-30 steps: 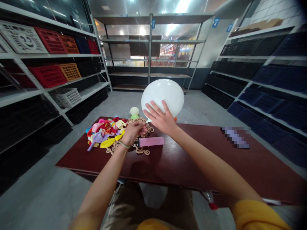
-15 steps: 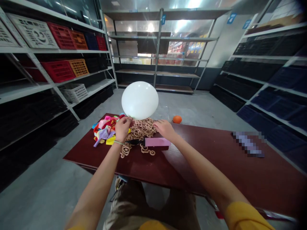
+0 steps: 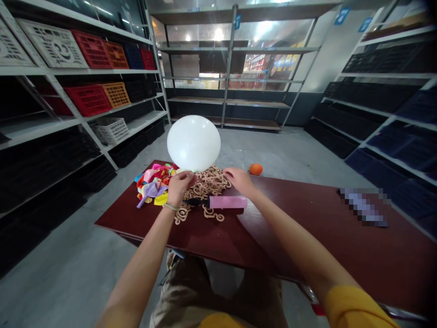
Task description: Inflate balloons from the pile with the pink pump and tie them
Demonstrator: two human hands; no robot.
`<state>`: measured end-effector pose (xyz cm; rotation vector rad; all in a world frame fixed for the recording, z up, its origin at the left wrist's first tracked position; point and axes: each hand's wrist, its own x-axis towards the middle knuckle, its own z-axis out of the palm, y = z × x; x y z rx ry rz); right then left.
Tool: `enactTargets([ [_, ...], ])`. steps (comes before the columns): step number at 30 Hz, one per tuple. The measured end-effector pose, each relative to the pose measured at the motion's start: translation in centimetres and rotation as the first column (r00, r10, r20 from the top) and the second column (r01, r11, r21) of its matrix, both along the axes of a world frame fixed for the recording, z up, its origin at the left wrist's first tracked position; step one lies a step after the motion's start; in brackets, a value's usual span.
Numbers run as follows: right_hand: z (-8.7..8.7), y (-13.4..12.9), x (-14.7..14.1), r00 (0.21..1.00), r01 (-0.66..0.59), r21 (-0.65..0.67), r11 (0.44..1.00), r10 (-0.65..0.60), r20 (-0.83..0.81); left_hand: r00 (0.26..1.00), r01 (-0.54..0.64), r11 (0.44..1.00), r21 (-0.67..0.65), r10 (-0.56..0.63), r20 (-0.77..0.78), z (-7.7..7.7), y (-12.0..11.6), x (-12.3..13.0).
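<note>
A large inflated white balloon [image 3: 194, 142] stands above the far part of the table. My left hand [image 3: 180, 186] pinches its neck at the bottom. To the right, my right hand [image 3: 239, 180] is beside a heap of tan curled pieces [image 3: 213, 182]. Its fingers are bent together, and whatever they may hold is too small to make out. Below and between my hands lies a pink hand pump [image 3: 228, 202] with a black nozzle end. Several limp coloured balloons [image 3: 152, 184] are piled left of my left hand.
The dark red-brown table [image 3: 280, 228] carries everything. An orange round object [image 3: 256, 169] is by its far edge, and a pixelated item [image 3: 363, 207] lies at the right. Shelves with crates [image 3: 89, 99] stand left; a rack [image 3: 227, 68] stands behind.
The view has turned slightly left. The white balloon has shifted a little to the left relative to my left hand, whose pinch stays at its neck. My right hand's fingers look more bent.
</note>
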<state>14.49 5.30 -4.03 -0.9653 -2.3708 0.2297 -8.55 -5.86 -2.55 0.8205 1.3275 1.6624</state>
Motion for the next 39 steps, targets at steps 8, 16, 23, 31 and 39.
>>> enactTargets([
  [8, 7.7, -0.6, 4.6, 0.942, 0.009, -0.117, 0.993, -0.047, -0.331, 0.999, 0.019, 0.996, 0.082, -0.015, -0.052, 1.0, 1.5, 2.4],
  [16, 14.3, -3.7, 8.0, 0.955, 0.005, -0.050, 0.999, -0.020, -0.297, 0.876, 0.071, 0.995, 0.068, -0.029, -0.481, 1.8, 2.4, 4.2],
  [23, 22.7, -4.1, 5.7, 0.937, -0.050, 0.087, 0.995, 0.077, -0.341, 0.661, 0.077, 0.996, 0.050, -0.014, -0.750, 3.4, 2.1, 6.8],
  [31, 19.9, -0.4, -0.8, 0.961, 0.122, 0.064, 0.990, -0.101, -0.259, 0.560, 0.125, 0.988, 0.088, 0.003, -0.828, 3.2, 1.2, 10.5],
  [39, 13.6, -3.3, 0.1, 0.981, 0.176, -0.002, 0.984, -0.175, 0.080, 0.453, 0.077, 0.992, 0.097, 0.052, -0.890, 2.9, 1.6, 11.4],
])
